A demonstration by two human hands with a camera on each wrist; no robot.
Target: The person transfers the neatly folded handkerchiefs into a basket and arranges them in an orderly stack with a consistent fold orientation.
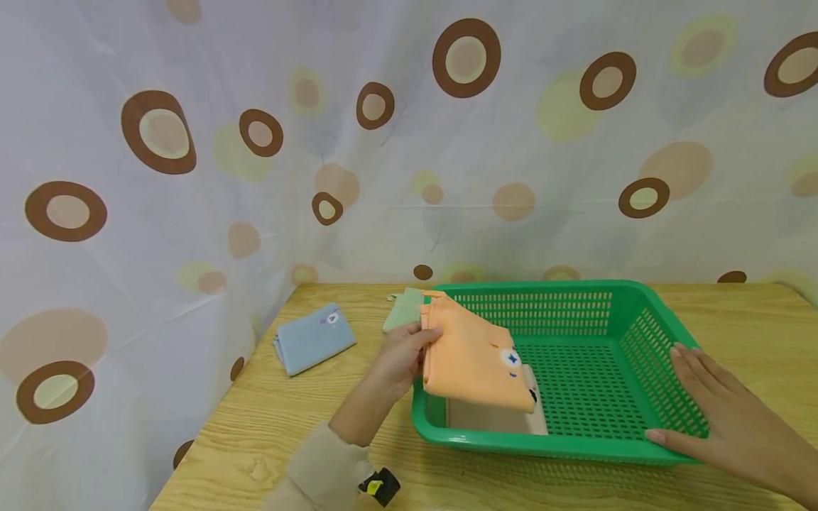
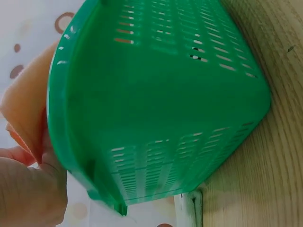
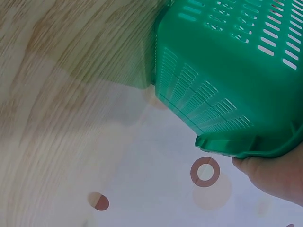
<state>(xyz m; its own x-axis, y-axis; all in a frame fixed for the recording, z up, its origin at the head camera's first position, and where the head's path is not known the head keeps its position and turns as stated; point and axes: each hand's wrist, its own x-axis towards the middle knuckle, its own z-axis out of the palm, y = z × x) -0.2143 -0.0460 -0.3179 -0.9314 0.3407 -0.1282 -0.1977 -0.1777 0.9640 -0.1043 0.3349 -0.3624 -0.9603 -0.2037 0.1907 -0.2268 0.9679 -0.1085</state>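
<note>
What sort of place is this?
Probably an indoor work corner, though little of the room shows: a wooden table, a patterned sheet behind it, and a green basket standing on it.

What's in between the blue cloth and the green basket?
The head view shows a light green cloth between them, toward the back of the table, and the person's left hand nearer the front, gripping the orange cloth.
</note>
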